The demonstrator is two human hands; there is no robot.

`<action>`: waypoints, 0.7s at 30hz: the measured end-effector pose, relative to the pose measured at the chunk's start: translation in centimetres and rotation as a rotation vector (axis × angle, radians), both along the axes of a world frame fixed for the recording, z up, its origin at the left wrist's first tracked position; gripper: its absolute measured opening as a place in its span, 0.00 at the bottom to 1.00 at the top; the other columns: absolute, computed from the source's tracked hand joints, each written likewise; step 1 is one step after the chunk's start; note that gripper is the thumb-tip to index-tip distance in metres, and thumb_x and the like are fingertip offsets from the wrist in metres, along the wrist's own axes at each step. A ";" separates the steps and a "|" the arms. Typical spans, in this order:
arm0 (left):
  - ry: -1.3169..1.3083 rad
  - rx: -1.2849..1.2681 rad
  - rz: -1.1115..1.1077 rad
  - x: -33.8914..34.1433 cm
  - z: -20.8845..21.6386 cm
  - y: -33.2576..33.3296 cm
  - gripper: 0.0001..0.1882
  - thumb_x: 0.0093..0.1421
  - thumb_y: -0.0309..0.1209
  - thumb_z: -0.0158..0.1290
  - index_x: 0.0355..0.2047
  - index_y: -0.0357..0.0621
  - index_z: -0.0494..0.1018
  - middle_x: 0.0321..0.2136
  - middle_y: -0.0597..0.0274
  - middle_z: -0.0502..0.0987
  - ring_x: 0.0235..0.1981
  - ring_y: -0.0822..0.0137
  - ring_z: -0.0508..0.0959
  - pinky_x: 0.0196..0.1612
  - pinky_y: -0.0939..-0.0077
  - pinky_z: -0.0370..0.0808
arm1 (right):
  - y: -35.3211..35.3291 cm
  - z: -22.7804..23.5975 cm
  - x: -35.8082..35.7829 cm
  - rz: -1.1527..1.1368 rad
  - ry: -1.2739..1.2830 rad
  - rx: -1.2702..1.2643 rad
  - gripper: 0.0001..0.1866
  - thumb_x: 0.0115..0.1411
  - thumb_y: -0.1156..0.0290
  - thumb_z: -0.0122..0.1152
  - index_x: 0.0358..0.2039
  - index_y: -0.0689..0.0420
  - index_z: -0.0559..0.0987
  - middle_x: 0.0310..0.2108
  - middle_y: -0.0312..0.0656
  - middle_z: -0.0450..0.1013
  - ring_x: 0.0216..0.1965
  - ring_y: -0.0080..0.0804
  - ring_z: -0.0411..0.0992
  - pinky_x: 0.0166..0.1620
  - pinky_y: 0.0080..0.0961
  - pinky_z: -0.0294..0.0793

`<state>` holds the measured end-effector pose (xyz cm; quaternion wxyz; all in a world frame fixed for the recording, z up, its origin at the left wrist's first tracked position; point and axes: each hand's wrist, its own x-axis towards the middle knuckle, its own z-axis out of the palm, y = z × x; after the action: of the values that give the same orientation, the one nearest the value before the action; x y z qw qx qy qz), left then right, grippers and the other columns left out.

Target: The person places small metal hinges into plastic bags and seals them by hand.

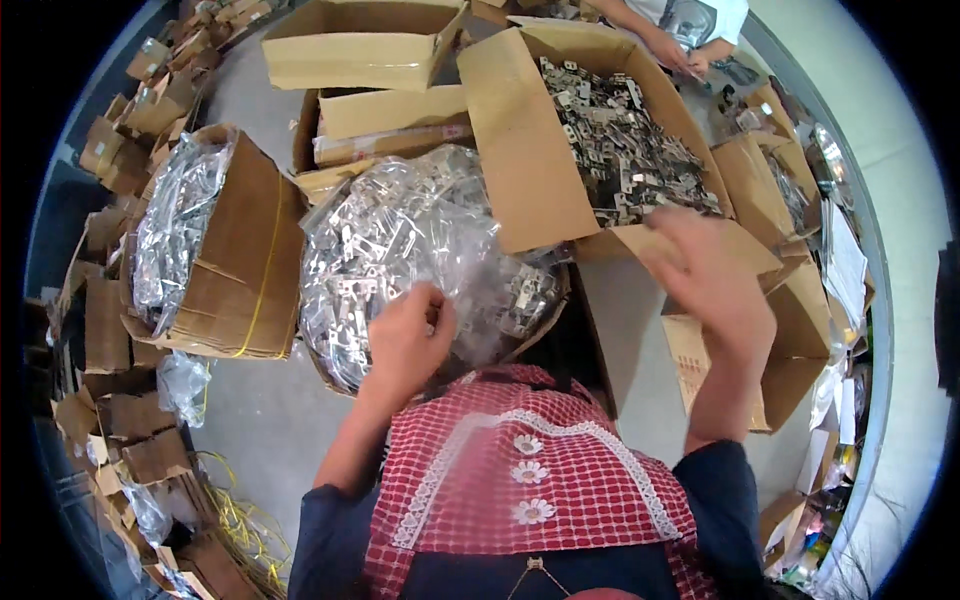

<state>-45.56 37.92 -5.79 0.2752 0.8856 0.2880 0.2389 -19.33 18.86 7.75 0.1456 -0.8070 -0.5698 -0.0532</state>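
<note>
My left hand (pixel 412 338) is held over an open clear plastic bag (pixel 465 235), its fingers curled closed. Whatever those fingers grip, if anything, is hidden. Shiny small metal brackets (pixel 365 250) fill the bag, which sits in a cardboard box in front of me. My right hand (pixel 690 262), smeared by motion, is at the near edge of a large cardboard box (pixel 525 140) on the right, over its near flap. Darker small metal pieces (pixel 625 135) are heaped in that box. Blur hides whether the right fingers hold anything.
At left, a tilted carton (pixel 240 255) holds more bagged metal parts. An open carton (pixel 800 335) stands by my right forearm. Another box (pixel 350 55) is at the back. A co-worker's hands (pixel 690 60) show at the far right. Yellow strapping (pixel 235 525) lies lower left.
</note>
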 end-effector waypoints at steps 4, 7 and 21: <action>0.090 0.096 -0.024 -0.6 -2.6 -1.3 0.08 0.57 0.29 0.59 0.33 0.43 0.71 0.24 0.56 0.79 0.26 0.54 0.80 0.28 0.62 0.75 | 2.8 -0.3 6.7 -0.129 -0.225 -0.290 0.11 0.55 0.71 0.59 0.39 0.59 0.79 0.36 0.50 0.75 0.42 0.50 0.75 0.46 0.45 0.75; 0.062 0.134 -0.030 -0.1 -2.8 -1.4 0.09 0.56 0.29 0.59 0.33 0.44 0.70 0.24 0.55 0.79 0.26 0.53 0.80 0.27 0.62 0.75 | 6.0 -3.2 12.1 0.012 -0.183 -0.367 0.12 0.54 0.74 0.59 0.40 0.59 0.79 0.38 0.51 0.74 0.43 0.50 0.75 0.46 0.44 0.76; 0.027 0.010 0.063 -1.0 -2.3 -1.5 0.10 0.57 0.30 0.59 0.35 0.43 0.70 0.26 0.54 0.79 0.25 0.53 0.80 0.27 0.62 0.75 | 8.9 -4.6 14.7 0.488 -0.774 -0.427 0.04 0.51 0.72 0.64 0.29 0.54 0.81 0.32 0.38 0.73 0.42 0.36 0.73 0.51 0.32 0.69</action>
<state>-46.52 36.44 -8.12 0.2591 0.8807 0.3179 0.2369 -4.65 27.73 3.16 -0.2363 -0.5833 -0.7522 -0.1954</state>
